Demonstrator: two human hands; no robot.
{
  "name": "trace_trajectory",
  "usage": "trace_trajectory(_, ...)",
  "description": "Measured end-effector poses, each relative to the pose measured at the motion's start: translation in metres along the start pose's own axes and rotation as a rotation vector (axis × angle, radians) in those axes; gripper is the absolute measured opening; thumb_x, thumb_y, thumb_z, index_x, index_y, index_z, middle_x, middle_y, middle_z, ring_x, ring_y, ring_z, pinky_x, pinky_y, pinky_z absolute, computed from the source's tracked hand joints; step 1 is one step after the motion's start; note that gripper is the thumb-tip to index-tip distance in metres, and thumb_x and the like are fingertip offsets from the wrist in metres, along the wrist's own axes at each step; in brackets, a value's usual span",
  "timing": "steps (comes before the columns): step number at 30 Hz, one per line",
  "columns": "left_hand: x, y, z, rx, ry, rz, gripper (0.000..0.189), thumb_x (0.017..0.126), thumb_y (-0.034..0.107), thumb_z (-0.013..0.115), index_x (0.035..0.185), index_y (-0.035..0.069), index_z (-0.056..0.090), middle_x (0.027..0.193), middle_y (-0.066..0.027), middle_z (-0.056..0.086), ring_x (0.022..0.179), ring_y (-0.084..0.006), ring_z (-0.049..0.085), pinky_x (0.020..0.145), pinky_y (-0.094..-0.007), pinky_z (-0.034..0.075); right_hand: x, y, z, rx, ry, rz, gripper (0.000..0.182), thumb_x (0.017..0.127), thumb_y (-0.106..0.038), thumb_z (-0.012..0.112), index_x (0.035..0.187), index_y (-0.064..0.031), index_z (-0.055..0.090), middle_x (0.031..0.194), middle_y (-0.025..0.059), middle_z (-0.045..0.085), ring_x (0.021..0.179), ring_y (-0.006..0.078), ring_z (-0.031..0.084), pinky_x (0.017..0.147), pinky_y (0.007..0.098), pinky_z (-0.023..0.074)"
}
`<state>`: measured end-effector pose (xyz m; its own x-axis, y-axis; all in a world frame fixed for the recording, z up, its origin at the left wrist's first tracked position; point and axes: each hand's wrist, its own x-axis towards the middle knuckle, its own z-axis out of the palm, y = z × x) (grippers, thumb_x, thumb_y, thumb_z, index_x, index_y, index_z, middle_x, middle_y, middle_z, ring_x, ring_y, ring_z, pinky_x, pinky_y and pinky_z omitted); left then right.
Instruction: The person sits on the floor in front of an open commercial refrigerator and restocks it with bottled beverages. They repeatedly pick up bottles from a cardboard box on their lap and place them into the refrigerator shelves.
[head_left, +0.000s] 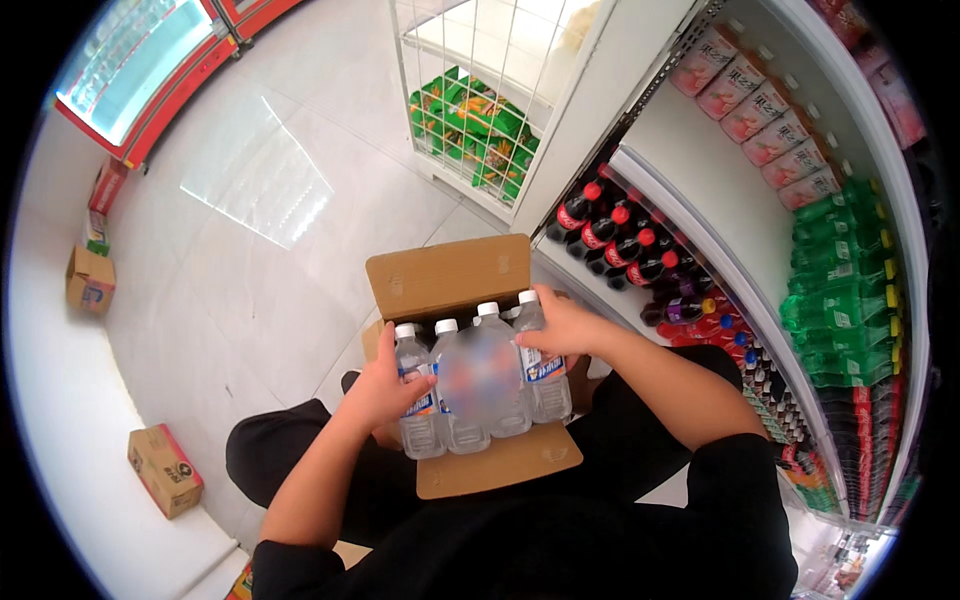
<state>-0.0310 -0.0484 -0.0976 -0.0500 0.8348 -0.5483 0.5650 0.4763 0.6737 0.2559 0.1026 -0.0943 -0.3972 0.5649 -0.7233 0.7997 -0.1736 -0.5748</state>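
Between my two hands stands a row of several clear plastic bottles (466, 435) with white caps and blue-and-orange labels. My left hand (382, 390) grips the leftmost bottle (422, 441), thumb across its label. At the other end, my right hand (559, 330) wraps the upper part of the rightmost bottle (551, 405). The bottles lean towards me above an opened cardboard carton (450, 276), whose far flap and near flap (499, 463) are folded outward. More caps show behind the row; the carton's inside is mostly hidden. A blurred patch covers the middle bottles.
Close on the right, an open shelf cooler (675, 202) holds cola bottles (600, 232), green bottles (836, 300) and pink drink cartons (765, 135). A white wire rack (461, 157) with green bags stands ahead. Cardboard boxes (161, 472) line the left wall; a red-framed fridge (142, 67) is beyond.
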Motion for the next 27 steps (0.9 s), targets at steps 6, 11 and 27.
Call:
trace_trajectory(6, 0.004, 0.007, -0.003, 0.025, -0.033, -0.018, 0.11, 0.089, 0.032, 0.08, 0.159, -0.012, 0.009, 0.125, -0.0341, 0.066, 0.111, -0.0415, 0.071, 0.099, -0.0435, 0.054, 0.009, 0.023, 0.008, 0.041, 0.011, -0.033, 0.104, 0.082, -0.036, 0.085, 0.158, -0.0021, 0.022, 0.133, 0.0311, 0.059, 0.09, 0.0341, 0.075, 0.057, 0.0449, 0.0641)
trace_trajectory(11, 0.01, 0.002, -0.007, 0.12, 0.002, 0.062, 0.105, 0.085, 0.031, 0.082, 0.16, -0.002, 0.016, 0.115, -0.0298, 0.07, 0.094, -0.0355, 0.075, 0.085, -0.0425, 0.061, 0.006, 0.019, 0.003, 0.116, -0.084, 0.032, 0.105, 0.079, -0.038, 0.088, 0.158, -0.0084, 0.025, 0.137, 0.0247, 0.06, 0.104, 0.0317, 0.073, 0.069, 0.0485, 0.0654)
trace_trajectory(27, 0.017, -0.007, -0.007, -0.31, -0.029, -0.135, 0.062, 0.081, 0.014, 0.077, 0.133, -0.002, 0.047, 0.092, -0.0102, 0.066, 0.065, -0.0163, 0.065, 0.055, -0.0327, 0.053, -0.001, -0.016, -0.014, -0.643, -0.018, -0.049, 0.079, 0.087, -0.059, 0.072, 0.131, 0.0059, 0.061, 0.119, 0.0313, 0.07, 0.106, 0.0418, 0.072, 0.091, 0.0491, 0.0571)
